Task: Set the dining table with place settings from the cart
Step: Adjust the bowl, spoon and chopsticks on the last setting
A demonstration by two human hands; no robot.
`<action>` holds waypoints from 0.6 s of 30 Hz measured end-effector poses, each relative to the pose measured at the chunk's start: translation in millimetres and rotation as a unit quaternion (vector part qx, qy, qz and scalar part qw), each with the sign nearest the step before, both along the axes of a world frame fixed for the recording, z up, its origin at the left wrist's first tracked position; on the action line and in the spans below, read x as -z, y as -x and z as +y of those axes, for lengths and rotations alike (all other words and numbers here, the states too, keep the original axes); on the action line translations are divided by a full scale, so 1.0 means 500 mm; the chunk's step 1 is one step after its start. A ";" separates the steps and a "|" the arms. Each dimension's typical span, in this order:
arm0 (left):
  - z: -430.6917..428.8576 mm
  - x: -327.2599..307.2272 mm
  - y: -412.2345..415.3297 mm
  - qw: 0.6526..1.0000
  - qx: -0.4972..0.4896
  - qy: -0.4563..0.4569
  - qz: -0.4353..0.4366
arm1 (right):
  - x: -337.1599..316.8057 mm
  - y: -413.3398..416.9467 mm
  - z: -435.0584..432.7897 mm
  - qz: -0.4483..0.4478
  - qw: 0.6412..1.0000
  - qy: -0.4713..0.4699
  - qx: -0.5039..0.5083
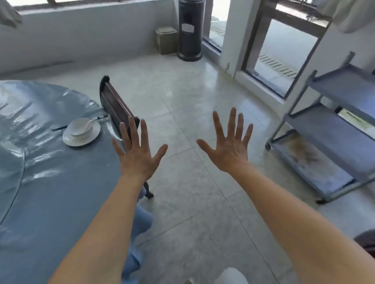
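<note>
The round counter draped in a pale blue cloth under a clear glossy plastic cover fills the left side of the view, its edge curving from the far left round to beneath the left forearm. Opposite it, on the right, stands the grey metal three-shelf cart on small wheels; the shelves that show look bare, the lowest one stained brown, though their right-hand ends run out of frame and cannot be judged. Between the two lies open pale tiled floor, and a dark wooden chair is pushed in at the counter's far edge. On the counter just left of that chair sits one place setting: a white round plate carrying a white bowl with a white spoon resting in it, and a pair of dark chopsticks lying across behind the plate, their long axis running left to right and rising slightly toward the chair. Both hands are held out in front, empty, backs to the camera and fingers splayed wide, touching nothing. The left hand hovers over the counter's rim near the setting; the right hand hangs over bare floor, the nearer of the two to the cart, which lies to its right and a little beyond. Any further setting would probably mean turning right.
</note>
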State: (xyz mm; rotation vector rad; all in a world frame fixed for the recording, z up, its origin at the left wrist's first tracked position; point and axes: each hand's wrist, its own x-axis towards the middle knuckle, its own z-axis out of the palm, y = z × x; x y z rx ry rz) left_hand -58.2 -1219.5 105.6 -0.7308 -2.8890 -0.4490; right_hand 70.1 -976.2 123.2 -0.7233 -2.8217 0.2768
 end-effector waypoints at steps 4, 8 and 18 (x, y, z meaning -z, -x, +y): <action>0.091 0.030 0.121 0.999 -0.033 0.018 -0.012 | 0.023 0.163 0.114 -0.008 0.999 0.004 -0.042; 0.186 0.062 0.246 0.997 -0.070 0.036 -0.010 | 0.052 0.350 0.241 -0.015 0.995 -0.011 -0.096; 0.289 0.035 0.483 0.967 -0.246 0.042 -0.054 | 0.037 0.773 0.360 -0.047 0.964 0.016 -0.261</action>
